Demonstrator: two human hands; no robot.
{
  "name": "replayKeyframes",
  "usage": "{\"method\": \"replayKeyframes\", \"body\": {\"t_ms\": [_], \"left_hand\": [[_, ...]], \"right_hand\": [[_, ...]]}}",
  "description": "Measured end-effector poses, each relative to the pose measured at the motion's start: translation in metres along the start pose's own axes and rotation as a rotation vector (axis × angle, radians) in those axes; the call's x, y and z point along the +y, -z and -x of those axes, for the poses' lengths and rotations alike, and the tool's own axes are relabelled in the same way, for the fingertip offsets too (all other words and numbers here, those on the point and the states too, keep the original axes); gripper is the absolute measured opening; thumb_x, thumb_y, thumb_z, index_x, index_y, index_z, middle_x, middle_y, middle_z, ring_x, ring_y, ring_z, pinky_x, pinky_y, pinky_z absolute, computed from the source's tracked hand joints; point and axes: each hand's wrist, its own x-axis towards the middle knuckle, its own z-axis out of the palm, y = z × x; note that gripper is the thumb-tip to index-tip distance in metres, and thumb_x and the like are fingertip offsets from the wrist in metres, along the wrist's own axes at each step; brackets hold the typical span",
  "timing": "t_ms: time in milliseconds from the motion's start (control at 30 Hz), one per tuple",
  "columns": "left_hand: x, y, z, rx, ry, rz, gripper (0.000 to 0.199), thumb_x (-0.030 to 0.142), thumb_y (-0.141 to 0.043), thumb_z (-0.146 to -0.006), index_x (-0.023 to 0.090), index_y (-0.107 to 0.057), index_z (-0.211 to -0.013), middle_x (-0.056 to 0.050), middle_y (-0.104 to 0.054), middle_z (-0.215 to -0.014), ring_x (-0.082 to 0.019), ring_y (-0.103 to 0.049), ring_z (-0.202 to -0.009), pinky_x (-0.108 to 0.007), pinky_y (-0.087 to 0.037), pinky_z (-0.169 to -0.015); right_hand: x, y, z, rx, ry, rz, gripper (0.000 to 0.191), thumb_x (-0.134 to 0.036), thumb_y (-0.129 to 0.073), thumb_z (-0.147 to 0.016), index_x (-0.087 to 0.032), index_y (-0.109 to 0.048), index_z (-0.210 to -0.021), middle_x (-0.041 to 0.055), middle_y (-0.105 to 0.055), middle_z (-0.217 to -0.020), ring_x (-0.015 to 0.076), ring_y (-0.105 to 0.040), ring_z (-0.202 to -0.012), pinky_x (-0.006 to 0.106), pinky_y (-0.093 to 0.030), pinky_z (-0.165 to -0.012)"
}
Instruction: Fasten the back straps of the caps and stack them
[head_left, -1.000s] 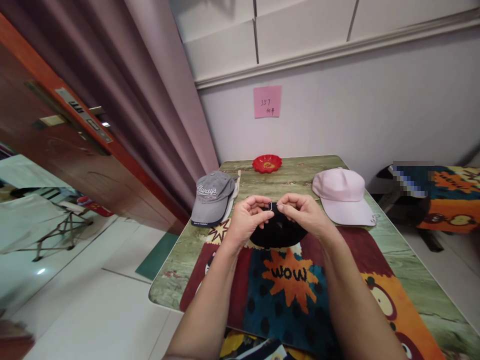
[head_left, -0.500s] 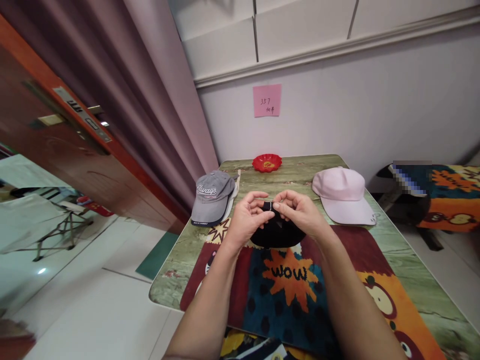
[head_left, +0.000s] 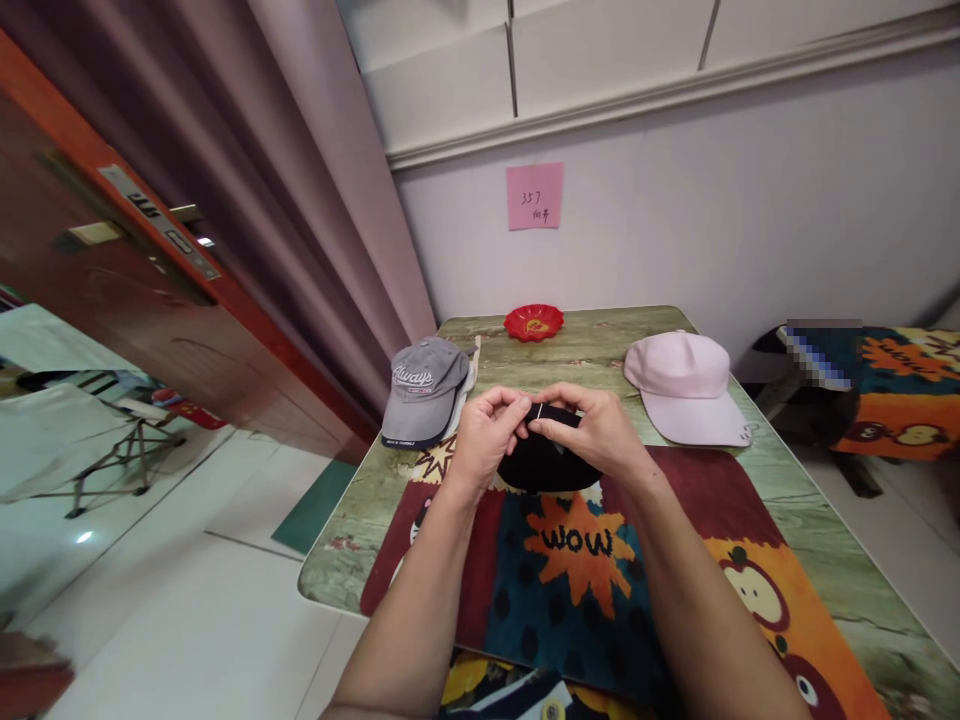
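Note:
A black cap [head_left: 546, 468] rests on the patterned mat, the strap [head_left: 553, 413] at its near-top edge raised between my hands. A small pale slider or buckle [head_left: 540, 411] shows on that strap. My left hand [head_left: 484, 435] pinches the strap's left end between thumb and fingertips. From the other side, my right hand [head_left: 600, 432] grips the strap, thumb in front and fingers behind. Part of the cap is hidden by both hands. A grey cap [head_left: 427, 385] lies left of them, and a pink cap [head_left: 682, 385] to the right.
The mat [head_left: 577, 590] with a "WOW" print covers the near part of the green wood-look table [head_left: 337, 550]. A red scalloped dish [head_left: 534, 322] stands at the back. The door [head_left: 187, 290] and curtain are on the left; a pink note [head_left: 535, 196] hangs on the wall.
My left fingers have drawn together into a tighter pinch slightly higher on the strap. My right thumb has moved left and lower, and more of the strap shows beside the slider.

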Motion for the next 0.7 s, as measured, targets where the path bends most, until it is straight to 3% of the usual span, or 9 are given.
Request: {"method": "replayKeyframes", "body": {"t_ms": [133, 367, 467, 567, 700], "left_hand": [[0.002, 0.006, -0.002, 0.097, -0.01, -0.003, 0.031, 0.043, -0.077, -0.077, 0.013, -0.069, -0.083, 0.002, -0.058, -0.053, -0.003, -0.039, -0.037, -0.016, -0.024, -0.037], [0.0, 0.016, -0.005, 0.135, 0.002, 0.001, 0.028, 0.04, -0.075, -0.077, 0.014, -0.067, -0.083, 0.002, -0.059, -0.051, -0.004, -0.039, -0.034, -0.016, -0.024, -0.035], [0.0, 0.013, -0.004, 0.102, 0.032, 0.008, 0.036, 0.047, -0.075, -0.079, 0.013, -0.067, -0.087, 0.002, -0.057, -0.05, -0.004, -0.041, -0.033, -0.015, -0.026, -0.033], [0.001, 0.009, -0.004, 0.033, 0.079, 0.067, 0.05, 0.062, -0.072, -0.078, 0.015, -0.065, -0.091, -0.001, -0.064, -0.066, -0.007, -0.052, -0.039, -0.016, -0.033, -0.031], [-0.002, 0.008, -0.004, -0.083, 0.136, 0.074, 0.055, 0.068, -0.071, -0.077, 0.016, -0.061, -0.092, -0.003, -0.064, -0.08, -0.01, -0.059, -0.044, -0.02, -0.04, -0.03]], "right_hand": [[0.003, 0.003, 0.0, -0.004, -0.013, 0.079, 0.018, -0.033, -0.073, -0.08, -0.023, -0.073, -0.095, -0.0016, -0.071, -0.074, 0.0158, -0.06, -0.067, 0.027, -0.041, -0.066], [0.007, 0.008, 0.0, -0.056, -0.063, 0.065, 0.018, -0.024, -0.065, -0.078, -0.022, -0.069, -0.095, -0.0019, -0.067, -0.077, 0.0151, -0.057, -0.068, 0.026, -0.04, -0.066], [0.01, 0.007, -0.001, -0.089, -0.052, 0.041, 0.024, -0.021, -0.061, -0.078, -0.023, -0.07, -0.1, -0.0032, -0.064, -0.073, 0.0148, -0.053, -0.065, 0.026, -0.038, -0.064], [0.014, 0.004, -0.002, -0.098, -0.061, -0.029, 0.028, -0.021, -0.059, -0.079, -0.023, -0.071, -0.104, -0.0044, -0.059, -0.068, 0.0137, -0.049, -0.061, 0.026, -0.036, -0.061], [0.015, -0.001, -0.003, -0.098, -0.111, -0.272, 0.016, -0.026, -0.062, -0.078, -0.021, -0.066, -0.093, -0.0032, -0.059, -0.072, 0.0133, -0.05, -0.064, 0.026, -0.037, -0.061]]}}
